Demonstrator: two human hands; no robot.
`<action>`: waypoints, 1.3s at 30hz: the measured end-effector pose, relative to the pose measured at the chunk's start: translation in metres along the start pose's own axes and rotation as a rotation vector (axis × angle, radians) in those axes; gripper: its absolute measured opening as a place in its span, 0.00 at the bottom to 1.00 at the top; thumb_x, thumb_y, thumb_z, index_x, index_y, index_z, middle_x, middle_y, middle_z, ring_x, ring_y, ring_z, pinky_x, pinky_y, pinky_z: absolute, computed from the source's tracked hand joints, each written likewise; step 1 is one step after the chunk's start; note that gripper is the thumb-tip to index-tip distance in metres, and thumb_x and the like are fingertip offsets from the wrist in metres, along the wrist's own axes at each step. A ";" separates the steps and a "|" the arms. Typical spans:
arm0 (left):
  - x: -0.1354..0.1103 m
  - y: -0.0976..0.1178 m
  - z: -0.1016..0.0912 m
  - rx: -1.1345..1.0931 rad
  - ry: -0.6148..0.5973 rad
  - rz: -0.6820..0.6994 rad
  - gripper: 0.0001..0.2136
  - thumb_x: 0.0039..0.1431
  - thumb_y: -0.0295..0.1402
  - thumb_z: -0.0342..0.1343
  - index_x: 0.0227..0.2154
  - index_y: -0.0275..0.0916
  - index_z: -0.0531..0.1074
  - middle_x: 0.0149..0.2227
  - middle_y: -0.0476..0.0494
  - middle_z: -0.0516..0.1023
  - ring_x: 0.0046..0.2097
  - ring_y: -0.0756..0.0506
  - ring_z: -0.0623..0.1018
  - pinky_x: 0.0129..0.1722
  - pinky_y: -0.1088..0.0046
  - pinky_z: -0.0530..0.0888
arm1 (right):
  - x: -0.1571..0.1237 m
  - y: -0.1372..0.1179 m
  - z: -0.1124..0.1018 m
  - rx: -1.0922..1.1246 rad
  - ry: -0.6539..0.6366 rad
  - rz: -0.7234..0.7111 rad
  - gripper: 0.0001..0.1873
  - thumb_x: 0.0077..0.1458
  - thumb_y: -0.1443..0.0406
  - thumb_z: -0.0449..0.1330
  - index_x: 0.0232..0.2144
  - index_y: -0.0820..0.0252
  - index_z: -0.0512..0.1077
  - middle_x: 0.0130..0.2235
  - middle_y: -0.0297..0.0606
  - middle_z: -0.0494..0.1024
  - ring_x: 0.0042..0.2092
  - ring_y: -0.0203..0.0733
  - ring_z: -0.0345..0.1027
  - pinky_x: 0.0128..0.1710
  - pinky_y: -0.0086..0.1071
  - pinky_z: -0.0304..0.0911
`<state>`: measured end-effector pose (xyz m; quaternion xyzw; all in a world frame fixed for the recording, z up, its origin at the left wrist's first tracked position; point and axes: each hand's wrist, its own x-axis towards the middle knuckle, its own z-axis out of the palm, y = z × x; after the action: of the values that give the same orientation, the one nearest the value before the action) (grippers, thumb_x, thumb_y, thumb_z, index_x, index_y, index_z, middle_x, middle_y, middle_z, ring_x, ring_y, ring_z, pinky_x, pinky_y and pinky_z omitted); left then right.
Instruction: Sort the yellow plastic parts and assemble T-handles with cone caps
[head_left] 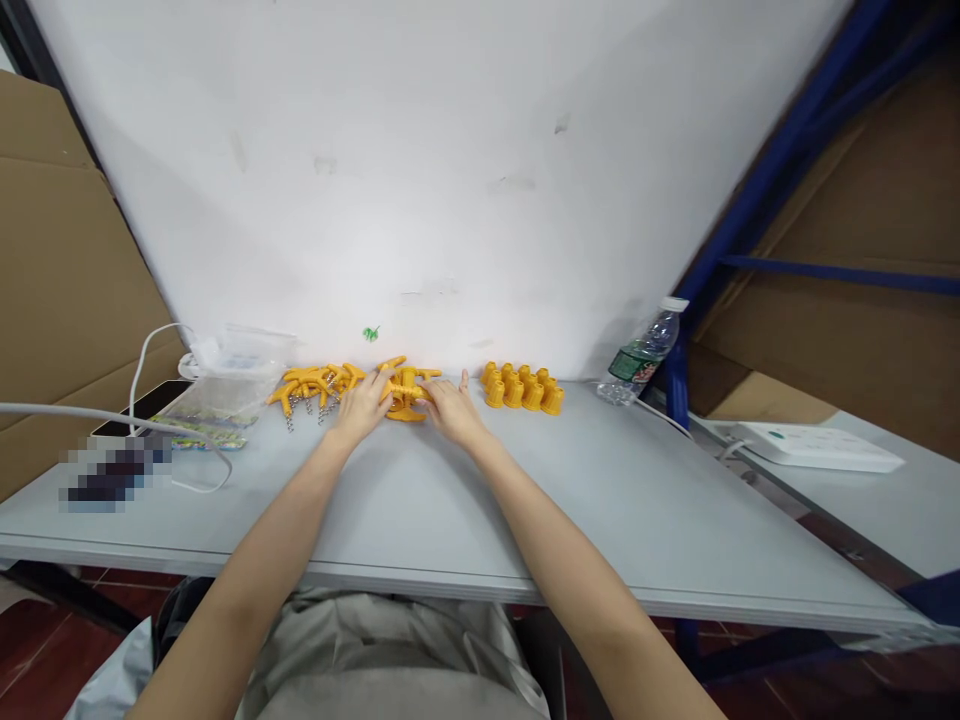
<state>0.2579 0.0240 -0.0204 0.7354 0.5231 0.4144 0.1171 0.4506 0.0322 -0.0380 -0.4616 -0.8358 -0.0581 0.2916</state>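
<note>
Where the grey table [465, 520] meets the white wall [450, 200], a yellow T-shaped part [406, 396] lies long axis left to right between both hands, equally near each. The left hand [365, 405] is curled over its left end, grip unclear, and the right hand [450, 408] is loosely spread, fingertips touching its right end.

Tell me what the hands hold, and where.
One yellow plastic piece between them: left hand on its left end, right hand on its right end. Gripped or merely touched, cannot tell.
</note>
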 end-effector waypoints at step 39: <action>0.015 -0.046 0.007 -0.232 0.369 -0.273 0.15 0.49 0.24 0.53 0.40 0.41 0.75 0.32 0.46 0.74 0.42 0.43 0.75 0.52 0.65 0.69 | -0.012 0.077 -0.011 -0.081 0.153 0.801 0.17 0.53 0.65 0.53 0.44 0.67 0.70 0.46 0.57 0.73 0.51 0.60 0.65 0.49 0.49 0.60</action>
<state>0.2337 0.0582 -0.0452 0.5515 0.5791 0.5792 0.1581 0.5226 0.0632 -0.0490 -0.7560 -0.5629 -0.0068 0.3340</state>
